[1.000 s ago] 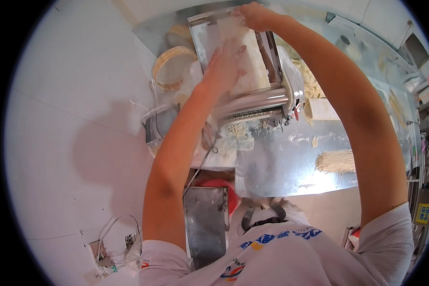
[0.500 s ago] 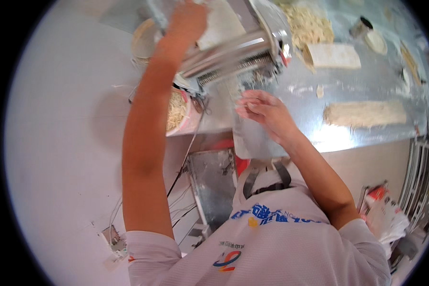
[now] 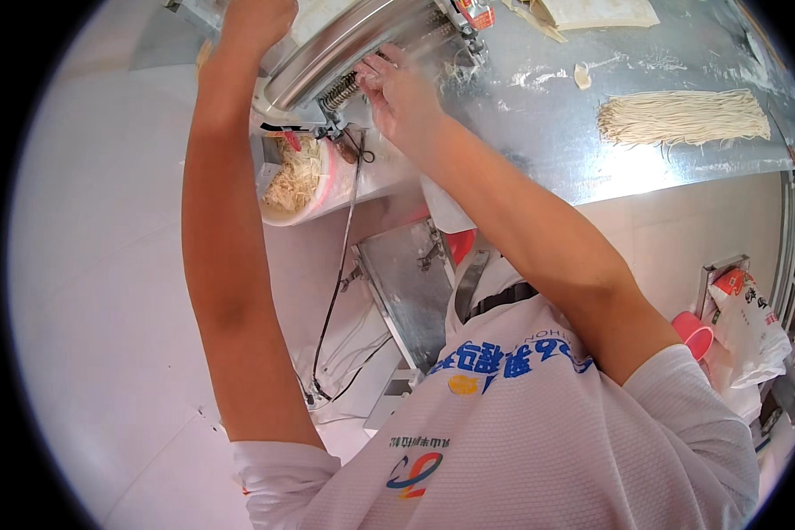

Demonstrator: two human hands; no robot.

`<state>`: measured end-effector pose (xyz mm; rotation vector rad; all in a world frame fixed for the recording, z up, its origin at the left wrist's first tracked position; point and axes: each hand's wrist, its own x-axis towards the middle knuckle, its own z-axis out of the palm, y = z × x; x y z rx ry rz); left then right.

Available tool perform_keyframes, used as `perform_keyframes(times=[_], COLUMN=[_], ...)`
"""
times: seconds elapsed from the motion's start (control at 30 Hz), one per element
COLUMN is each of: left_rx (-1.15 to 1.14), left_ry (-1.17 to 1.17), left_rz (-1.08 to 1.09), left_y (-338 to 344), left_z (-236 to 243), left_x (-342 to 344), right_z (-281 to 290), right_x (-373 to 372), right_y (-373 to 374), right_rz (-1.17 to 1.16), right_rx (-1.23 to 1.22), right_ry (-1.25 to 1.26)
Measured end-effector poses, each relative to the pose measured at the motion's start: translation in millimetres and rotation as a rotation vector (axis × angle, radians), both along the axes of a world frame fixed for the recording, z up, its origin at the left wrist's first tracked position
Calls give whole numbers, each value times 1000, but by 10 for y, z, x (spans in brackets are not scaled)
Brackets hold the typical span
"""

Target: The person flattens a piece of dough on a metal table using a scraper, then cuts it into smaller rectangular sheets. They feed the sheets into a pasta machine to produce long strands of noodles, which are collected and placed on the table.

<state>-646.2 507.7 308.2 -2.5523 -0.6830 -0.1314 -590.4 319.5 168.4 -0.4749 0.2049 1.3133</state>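
A shiny metal noodle machine (image 3: 353,44) stands at the top, its ribbed cutting roller (image 3: 340,91) on the side toward me. At the machine's left end, by the upper picture edge, my left hand (image 3: 261,19) is closed; what its fingers hold, if anything, is hidden. My right hand (image 3: 402,97) reaches up to the cutting roller. Its floury fingers are apart and slightly bent, touching or very near the roller, and no object shows in them. A bundle of cut noodles (image 3: 685,117) lies straight on the metal table to the right.
Below the machine's left end, a white tub (image 3: 314,199) contains noodle scraps (image 3: 296,177). A folded dough sheet (image 3: 601,12) and a small dough piece (image 3: 582,76) lie on the floury metal table (image 3: 539,115). A dark cord (image 3: 346,256) hangs beneath. White bags (image 3: 751,327) stand lower right.
The view has shifted, so the machine sits higher and further left. My right hand has moved up to the cutting roller. My left hand remains at the machine's left end.
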Motion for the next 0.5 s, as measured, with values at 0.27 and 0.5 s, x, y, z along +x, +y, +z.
perform_keyframes(times=[0.27, 0.5], left_rx=[-132, -81], left_ry=[-32, 59], left_rz=[61, 96], left_y=[-64, -128], left_z=[17, 20], left_x=[33, -12], right_z=[-147, -50], right_x=[-22, -37], right_y=[113, 8], right_rz=[21, 1], right_rx=[14, 30], right_ry=[-44, -20])
